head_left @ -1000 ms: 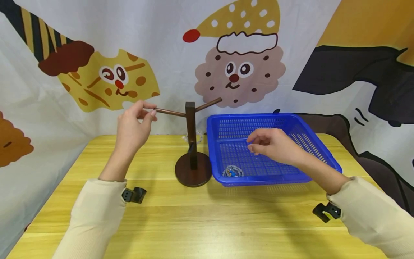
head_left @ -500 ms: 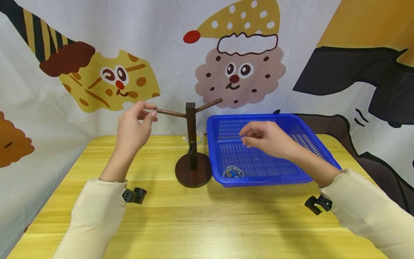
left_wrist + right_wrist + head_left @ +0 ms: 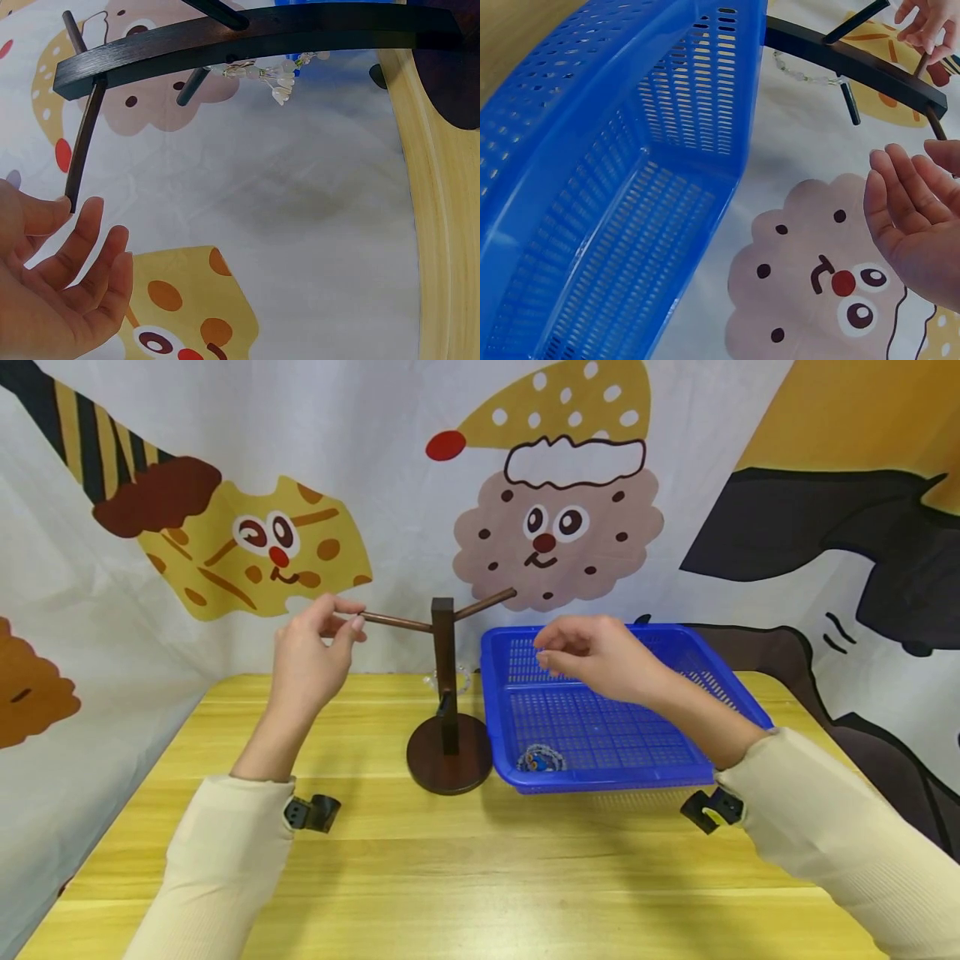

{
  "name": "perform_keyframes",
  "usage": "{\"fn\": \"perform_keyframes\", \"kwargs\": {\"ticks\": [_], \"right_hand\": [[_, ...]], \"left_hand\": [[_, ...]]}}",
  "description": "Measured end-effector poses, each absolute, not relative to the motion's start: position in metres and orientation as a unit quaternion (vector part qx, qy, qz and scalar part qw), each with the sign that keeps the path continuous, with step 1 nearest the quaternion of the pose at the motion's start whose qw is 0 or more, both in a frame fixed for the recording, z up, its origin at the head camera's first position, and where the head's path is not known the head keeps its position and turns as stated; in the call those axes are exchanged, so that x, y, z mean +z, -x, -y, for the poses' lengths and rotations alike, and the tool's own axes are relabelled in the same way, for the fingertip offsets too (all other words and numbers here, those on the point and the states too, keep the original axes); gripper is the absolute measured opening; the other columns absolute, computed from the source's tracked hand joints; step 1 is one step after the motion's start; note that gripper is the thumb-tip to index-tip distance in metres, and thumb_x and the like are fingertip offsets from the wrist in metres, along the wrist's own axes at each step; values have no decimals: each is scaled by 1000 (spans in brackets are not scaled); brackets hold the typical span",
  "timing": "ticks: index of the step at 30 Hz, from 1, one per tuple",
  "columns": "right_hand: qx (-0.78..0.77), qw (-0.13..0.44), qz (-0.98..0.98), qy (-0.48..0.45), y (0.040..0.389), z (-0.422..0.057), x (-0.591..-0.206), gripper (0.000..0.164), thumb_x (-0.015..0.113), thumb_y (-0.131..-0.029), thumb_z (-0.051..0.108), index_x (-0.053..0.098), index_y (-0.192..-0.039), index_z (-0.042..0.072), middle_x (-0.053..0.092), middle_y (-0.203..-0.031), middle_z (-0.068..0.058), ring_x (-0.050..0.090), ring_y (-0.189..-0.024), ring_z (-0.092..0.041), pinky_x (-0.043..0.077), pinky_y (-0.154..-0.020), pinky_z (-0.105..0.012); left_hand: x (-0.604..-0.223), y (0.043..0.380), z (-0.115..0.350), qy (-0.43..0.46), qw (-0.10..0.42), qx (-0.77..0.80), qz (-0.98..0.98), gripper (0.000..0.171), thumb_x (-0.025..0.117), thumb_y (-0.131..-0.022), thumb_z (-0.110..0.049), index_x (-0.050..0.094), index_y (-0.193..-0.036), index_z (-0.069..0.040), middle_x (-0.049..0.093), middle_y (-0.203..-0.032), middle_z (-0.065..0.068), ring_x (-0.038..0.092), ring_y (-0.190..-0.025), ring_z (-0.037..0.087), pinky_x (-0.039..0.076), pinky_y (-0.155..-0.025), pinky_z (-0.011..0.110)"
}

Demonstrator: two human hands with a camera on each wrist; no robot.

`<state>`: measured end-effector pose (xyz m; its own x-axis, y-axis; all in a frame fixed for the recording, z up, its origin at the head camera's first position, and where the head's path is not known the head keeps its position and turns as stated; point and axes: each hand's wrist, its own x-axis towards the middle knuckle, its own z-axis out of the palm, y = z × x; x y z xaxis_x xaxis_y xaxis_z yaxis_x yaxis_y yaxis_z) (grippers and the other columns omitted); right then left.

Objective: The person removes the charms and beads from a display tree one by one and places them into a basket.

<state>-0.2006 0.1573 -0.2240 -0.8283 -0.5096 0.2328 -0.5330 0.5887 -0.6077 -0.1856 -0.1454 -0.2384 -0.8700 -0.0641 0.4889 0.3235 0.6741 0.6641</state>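
A dark wooden jewelry stand point(image 3: 445, 672) with slanting pegs stands on a round base. My left hand point(image 3: 309, 647) pinches the tip of its left peg point(image 3: 84, 142) between thumb and fingers. On a rear peg hangs a bracelet of clear beads point(image 3: 802, 75). My right hand point(image 3: 600, 652) is raised above the back left of the blue basket point(image 3: 637, 774), thumb and fingers bent towards each other; I cannot tell if something small is between them. Inside the basket's front left corner lies a beaded bracelet point(image 3: 542, 758) with a blue and orange charm.
The basket's left rim stands right beside the stand's base point(image 3: 450, 756). Both rest on a yellow wood-grain table point(image 3: 480, 868). Behind the table hangs a white cloth point(image 3: 405, 527) printed with cartoon figures.
My right hand has risen from over the middle of the basket and moved left towards the stand. The left hand stays on the peg tip.
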Motion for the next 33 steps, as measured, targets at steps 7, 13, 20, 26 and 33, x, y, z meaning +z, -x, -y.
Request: {"fn": "perform_keyframes", "kwargs": {"ticks": [7,13,20,26,33], "right_hand": [[336,20,894,-297,203,-149,-220,19,57,-90,12,62,-107,2,65,-87,-7,59,-74,-18,46,-64,-33],[342,31,891,-296,205,-145,-214,24,56,-91,13,58,-112,2,64,-89,-8,58,-75,-19,44,-63,-33],[347,50,891,-289,207,-140,-208,29,55,-92,11,54,-119,2,62,-94,-10,58,-78,-19,44,-66,-33],[352,58,889,-287,208,-137,-204,35,54,-92,13,49,-126,5,62,-101,-10,58,-82,-20,43,-71,-34],[350,66,887,-295,210,-135,-201,34,54,-92,12,49,-126,7,62,-101,-8,59,-83,-19,43,-71,-34]], "left_hand": [[-238,186,145,74,243,-396,883,19,52,-94,-15,61,-106,-4,67,-85,15,54,-64,24,30,-42,23],[-238,186,145,74,246,-394,883,18,52,-94,-14,61,-105,-3,67,-84,15,51,-60,23,29,-42,23],[-238,186,145,75,244,-394,883,18,52,-93,-13,61,-105,-3,67,-84,14,47,-54,21,29,-41,22],[-239,186,145,73,245,-395,882,17,52,-93,-13,61,-105,-4,67,-84,14,46,-53,21,29,-40,22],[-239,186,145,73,243,-398,882,18,52,-93,-13,61,-106,-4,67,-85,14,50,-59,22,29,-41,22]]}}
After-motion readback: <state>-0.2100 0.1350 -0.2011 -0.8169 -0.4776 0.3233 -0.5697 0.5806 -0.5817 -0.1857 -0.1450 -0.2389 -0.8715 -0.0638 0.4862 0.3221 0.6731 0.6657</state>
